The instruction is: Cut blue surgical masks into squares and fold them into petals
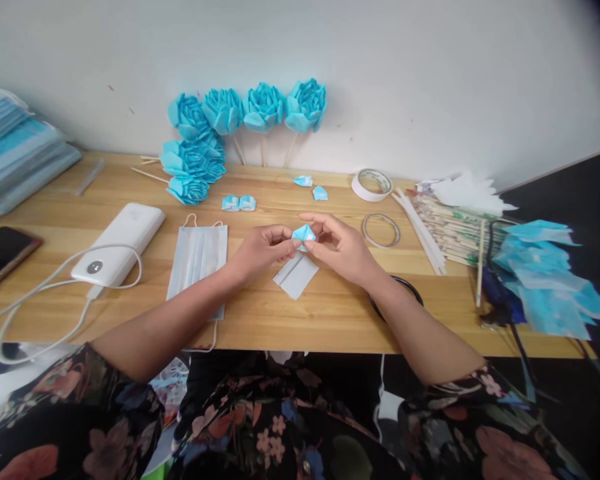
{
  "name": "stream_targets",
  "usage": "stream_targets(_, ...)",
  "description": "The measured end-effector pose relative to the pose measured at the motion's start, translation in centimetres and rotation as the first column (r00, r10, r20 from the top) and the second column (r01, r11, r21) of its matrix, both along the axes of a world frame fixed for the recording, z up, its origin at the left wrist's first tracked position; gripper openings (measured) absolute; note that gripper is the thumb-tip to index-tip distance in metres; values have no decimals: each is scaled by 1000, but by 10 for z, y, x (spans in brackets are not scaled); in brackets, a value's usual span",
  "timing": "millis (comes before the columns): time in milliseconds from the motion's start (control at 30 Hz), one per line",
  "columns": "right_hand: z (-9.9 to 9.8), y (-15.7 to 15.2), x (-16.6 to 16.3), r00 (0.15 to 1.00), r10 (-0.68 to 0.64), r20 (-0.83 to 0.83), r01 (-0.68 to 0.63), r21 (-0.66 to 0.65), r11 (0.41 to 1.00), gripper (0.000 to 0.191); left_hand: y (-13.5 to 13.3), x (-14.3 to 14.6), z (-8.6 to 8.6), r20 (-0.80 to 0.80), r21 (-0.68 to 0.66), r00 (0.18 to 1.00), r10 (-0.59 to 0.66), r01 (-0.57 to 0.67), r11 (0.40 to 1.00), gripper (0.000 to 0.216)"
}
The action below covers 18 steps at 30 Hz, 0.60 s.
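Both hands meet over the middle of the wooden table [330, 313]. My left hand [263, 250] and my right hand [337, 247] pinch a small folded light-blue piece [303, 234] between their fingertips, a little above the tabletop. Right under it lies a folded white strip of mask material [296, 275]. A flat face mask [198, 257] with ear loops lies just left of my left forearm. Two small folded blue pieces [239, 203] sit behind my left hand, and two more [311, 187] lie further back.
Several blue paper flowers on sticks [250, 110] lean on the wall. A white power bank [120, 241] with cable and a phone [0, 257] lie left, stacked masks [15, 157] far left. Tape rolls [373, 185] [381, 230], sticks [455, 230] and blue scraps [550, 280] lie right.
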State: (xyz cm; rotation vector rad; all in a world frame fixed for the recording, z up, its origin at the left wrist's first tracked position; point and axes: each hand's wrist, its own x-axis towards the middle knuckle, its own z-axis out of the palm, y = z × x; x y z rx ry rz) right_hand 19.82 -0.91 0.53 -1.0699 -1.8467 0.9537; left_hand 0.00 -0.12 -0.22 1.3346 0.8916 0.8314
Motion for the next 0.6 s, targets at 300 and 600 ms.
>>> stream_targets(300, 2, 1, 5, 999, -22, -35, 20, -46, 999, 35, 2, -3, 2, -51, 35, 997, 49, -48, 998, 23)
stream_targets(600, 1, 0, 2, 996, -32, -78, 26, -83, 996, 38, -3, 1, 1, -145, 99, 989, -29, 44, 994, 25)
